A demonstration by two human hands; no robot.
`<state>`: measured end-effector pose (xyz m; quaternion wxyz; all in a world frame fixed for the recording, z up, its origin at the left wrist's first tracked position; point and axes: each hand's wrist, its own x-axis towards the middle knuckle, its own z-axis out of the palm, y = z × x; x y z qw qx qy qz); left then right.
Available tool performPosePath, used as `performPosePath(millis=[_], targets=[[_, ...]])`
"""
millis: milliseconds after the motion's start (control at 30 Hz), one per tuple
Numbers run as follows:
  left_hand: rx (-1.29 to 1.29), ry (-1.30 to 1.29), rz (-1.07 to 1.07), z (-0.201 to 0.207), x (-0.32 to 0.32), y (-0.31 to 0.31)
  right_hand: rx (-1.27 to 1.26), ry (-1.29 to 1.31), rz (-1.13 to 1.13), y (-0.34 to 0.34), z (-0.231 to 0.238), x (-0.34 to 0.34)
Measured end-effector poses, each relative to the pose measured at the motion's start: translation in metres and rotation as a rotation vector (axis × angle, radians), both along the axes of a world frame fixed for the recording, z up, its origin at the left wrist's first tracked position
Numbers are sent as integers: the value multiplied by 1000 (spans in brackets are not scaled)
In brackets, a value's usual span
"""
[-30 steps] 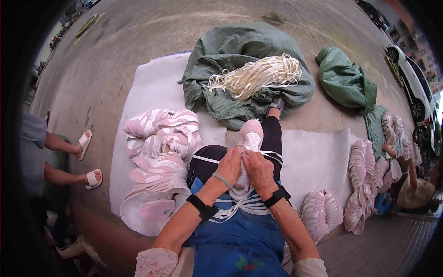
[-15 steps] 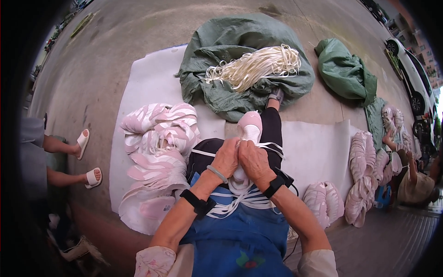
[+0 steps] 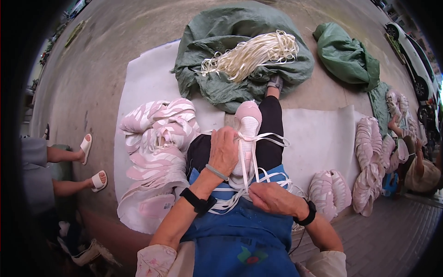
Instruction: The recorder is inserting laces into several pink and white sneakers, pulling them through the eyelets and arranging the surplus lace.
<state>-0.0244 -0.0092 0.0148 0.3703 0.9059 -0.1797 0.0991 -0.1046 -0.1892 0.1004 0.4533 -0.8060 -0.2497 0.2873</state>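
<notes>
A pink and white shoe upper (image 3: 248, 125) with a mesh front lies on my lap, toe pointing away from me. White shoelaces (image 3: 249, 157) cross its opening and loop out to the right. My left hand (image 3: 224, 150) is closed on the upper's left edge near the lace holes; its fingertips are partly hidden. Lower down at the right, my right hand (image 3: 276, 199) is closed with the lace pinched between thumb and fingers, drawn toward me. More loose laces spread over my blue apron (image 3: 230, 237) beneath the upper's near end.
Stacked pink and white uppers (image 3: 159, 138) stand at my left on a white sheet (image 3: 138, 78). Ahead, a green sack (image 3: 207, 39) bears a bundle of cream laces (image 3: 258, 51). More uppers (image 3: 330, 191) are at the right. Other people sit at both sides.
My right hand has moved away from the upper's lace holes, down and to the right, pulling a lace. My left hand has stayed by the upper and shifted slightly left.
</notes>
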Motion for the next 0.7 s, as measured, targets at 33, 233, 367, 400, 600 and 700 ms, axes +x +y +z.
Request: performPosePath(millis=[33, 233, 367, 400, 600, 700], targets=[[40, -54, 16, 6, -1, 0, -92, -55, -55, -2, 3, -3], [84, 220, -110, 25, -32, 9, -137, -719, -369, 5, 18, 66], [162, 203, -223, 22, -58, 12, 359, -420, -592, 30, -1, 83], [187, 193, -244, 20, -63, 12, 522, 43, -661, 34, -4, 82], [548, 34, -228, 2, -68, 10, 396, 181, -556, 22, -30, 47], [567, -1, -226, 3, -68, 13, 335, 447, -403, -7, 13, 21]])
